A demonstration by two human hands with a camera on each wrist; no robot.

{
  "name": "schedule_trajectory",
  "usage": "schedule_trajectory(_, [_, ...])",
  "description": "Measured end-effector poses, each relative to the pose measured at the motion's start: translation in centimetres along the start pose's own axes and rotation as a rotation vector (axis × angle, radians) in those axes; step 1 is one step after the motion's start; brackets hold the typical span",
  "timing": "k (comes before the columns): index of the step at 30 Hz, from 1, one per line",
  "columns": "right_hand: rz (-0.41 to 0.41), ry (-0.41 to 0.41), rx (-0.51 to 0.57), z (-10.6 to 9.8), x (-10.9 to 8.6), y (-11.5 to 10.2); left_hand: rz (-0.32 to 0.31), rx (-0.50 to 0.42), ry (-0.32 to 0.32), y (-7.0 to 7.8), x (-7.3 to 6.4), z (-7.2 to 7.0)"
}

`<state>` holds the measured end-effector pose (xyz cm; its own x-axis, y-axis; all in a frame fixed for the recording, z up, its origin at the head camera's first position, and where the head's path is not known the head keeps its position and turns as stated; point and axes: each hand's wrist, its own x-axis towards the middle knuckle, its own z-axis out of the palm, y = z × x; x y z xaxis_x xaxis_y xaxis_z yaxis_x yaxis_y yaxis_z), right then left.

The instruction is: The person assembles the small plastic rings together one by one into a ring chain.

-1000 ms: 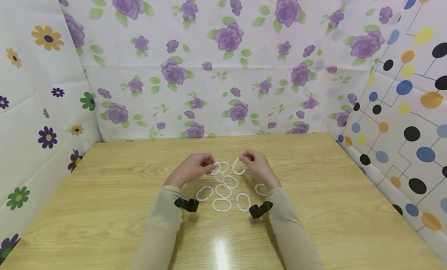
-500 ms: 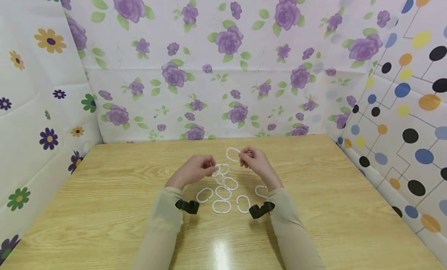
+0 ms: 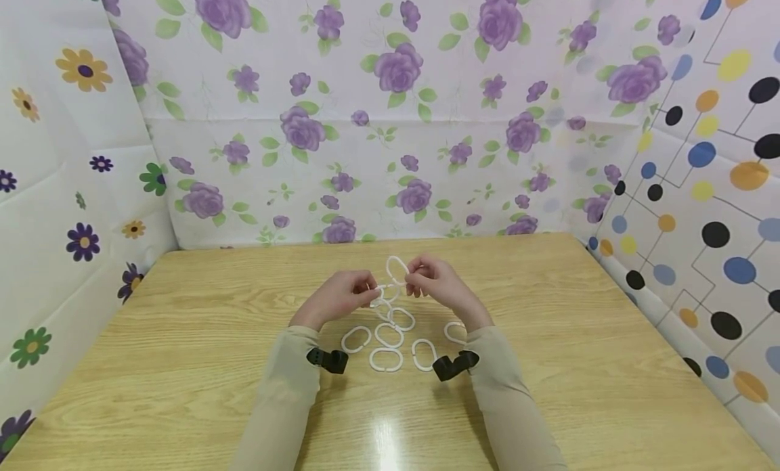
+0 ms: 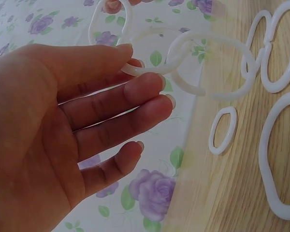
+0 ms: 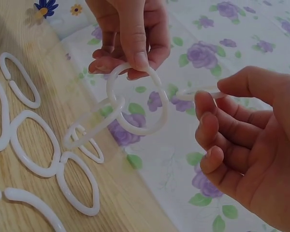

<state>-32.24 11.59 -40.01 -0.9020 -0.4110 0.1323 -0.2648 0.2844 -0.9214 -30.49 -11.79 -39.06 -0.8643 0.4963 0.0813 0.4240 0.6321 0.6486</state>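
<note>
My left hand (image 3: pixel 341 297) pinches a white plastic chain link (image 5: pixel 140 130) between thumb and fingers above the table. A second link (image 4: pixel 217 35) is hooked through it and hangs down toward the tabletop. Close by on the right, my right hand (image 3: pixel 443 286) pinches another oval link (image 3: pixel 396 257) by its edge, holding it raised. This raised link overlaps the left hand's link in the head view and shows nearly edge-on in the right wrist view. Each link has a small gap in its loop. The left hand's outer fingers spread loosely away from the link.
Several more white links lie on the wooden table (image 3: pixel 183 363) below and between the hands, including one link (image 3: pixel 386 349) nearest me and one link (image 3: pixel 447 329) beside the right wrist. Patterned cloth (image 3: pixel 390 153) stands behind the table and along both sides.
My right hand has raised its link, then brought it left, close to the left hand's link. My left hand stays almost in place, holding the same link.
</note>
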Motion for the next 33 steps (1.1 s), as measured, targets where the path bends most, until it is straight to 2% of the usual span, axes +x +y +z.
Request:
schedule_trajectory(10, [-0.032,-0.097,-0.01,0.43,-0.04,-0.25,-0.002,-0.011,0.004,-0.14,0.05,0.13])
schedule_trajectory(20, [-0.046,-0.13,-0.023,0.62,0.01,0.0,0.006,-0.02,0.009,-0.11,0.07,0.1])
schedule_trajectory(27, [-0.026,-0.139,-0.019,0.64,-0.01,0.16,0.001,-0.014,-0.001,-0.22,-0.02,0.17])
schedule_trajectory(33, [-0.046,-0.169,-0.048,0.68,0.13,0.37,-0.004,-0.017,-0.016,-0.49,-0.03,0.17])
